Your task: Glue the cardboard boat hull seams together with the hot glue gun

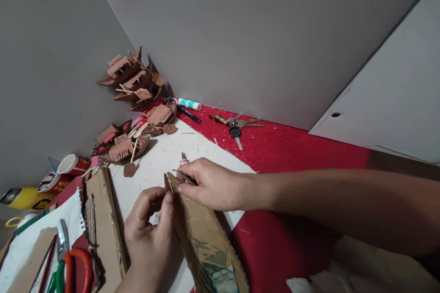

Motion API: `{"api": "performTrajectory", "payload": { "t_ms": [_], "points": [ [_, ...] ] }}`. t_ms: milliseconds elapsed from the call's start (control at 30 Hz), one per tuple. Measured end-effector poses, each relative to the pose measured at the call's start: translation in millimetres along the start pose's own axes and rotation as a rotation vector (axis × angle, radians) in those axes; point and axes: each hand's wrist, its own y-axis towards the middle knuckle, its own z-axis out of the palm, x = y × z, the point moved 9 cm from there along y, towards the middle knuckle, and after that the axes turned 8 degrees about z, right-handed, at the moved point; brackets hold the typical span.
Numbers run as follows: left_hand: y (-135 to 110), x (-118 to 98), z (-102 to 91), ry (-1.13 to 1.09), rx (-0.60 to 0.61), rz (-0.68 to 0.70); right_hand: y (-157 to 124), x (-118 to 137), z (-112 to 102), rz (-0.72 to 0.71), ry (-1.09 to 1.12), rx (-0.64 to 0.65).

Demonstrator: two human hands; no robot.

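Pinching the cardboard strip (202,233) at lower centre with your left hand (149,229) while your right hand (211,185) clamps its top end, you risk creasing it by squeezing harder, or bumping the boat models (125,146) at centre left.

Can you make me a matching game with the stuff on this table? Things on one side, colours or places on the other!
Things:
1 glue stick
2 scissors
3 cardboard piece
4 model boats

Colours or places:
A stacked in the wall corner
B red handles
C white and green
D pinched by the left hand and the right hand

Pairs: 1-C, 2-B, 3-D, 4-A
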Motion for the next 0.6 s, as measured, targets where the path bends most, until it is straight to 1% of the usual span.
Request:
{"api": "performTrajectory", "payload": {
  "t_ms": [133, 333, 600],
  "points": [
    [-1, -6, 0.2, 0.039, -0.008, 0.067, 0, 5, -1, -0.037, -0.014, -0.001],
    [-4, -7, 2.6, 0.071, 0.01, 0.088, 0, 7, 0, -0.075, 0.0, 0.016],
    [-1, -17, 6.5, 0.077, 0.051, 0.192, 1, 2, 5, -0.084, 0.064, 0.042]
  ]
}}
